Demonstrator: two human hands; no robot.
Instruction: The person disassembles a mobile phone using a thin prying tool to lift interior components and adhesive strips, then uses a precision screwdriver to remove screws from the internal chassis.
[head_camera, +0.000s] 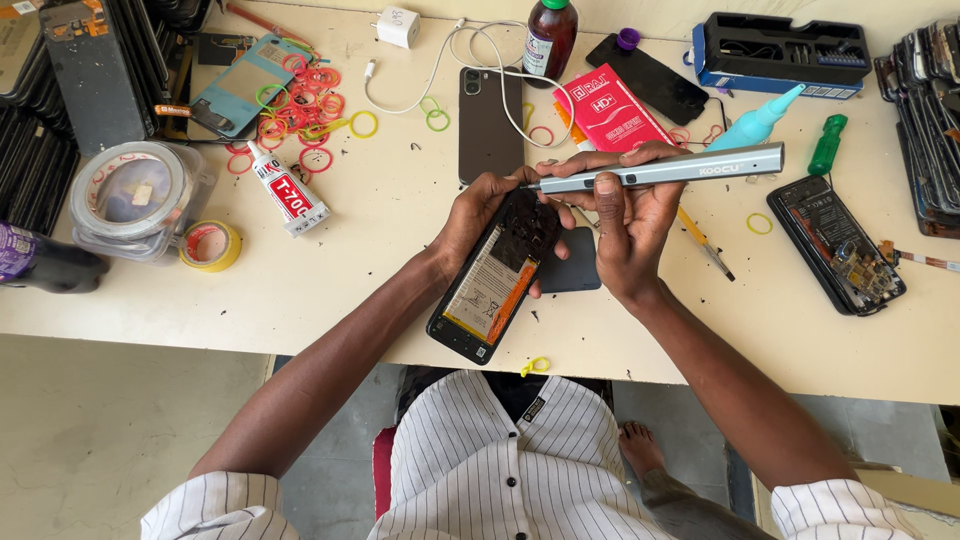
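My left hand (478, 212) grips the top end of an opened phone (490, 285), held tilted over the table's front edge with its battery and black inner cover facing up. My right hand (625, 215) holds a grey pen-shaped electric screwdriver (680, 168) level, its thin tip pointing left and meeting the phone's upper end beside my left fingers. A small dark rectangular pad (570, 262) lies on the table under both hands.
On the cream table (380, 260) lie a dark phone back (490, 125), a red packet (610, 108), a glue tube (288, 195), tape rolls (135, 195), several coloured rubber bands (305, 95), another opened phone (835, 245), a green screwdriver (828, 143) and a tool case (780, 55).
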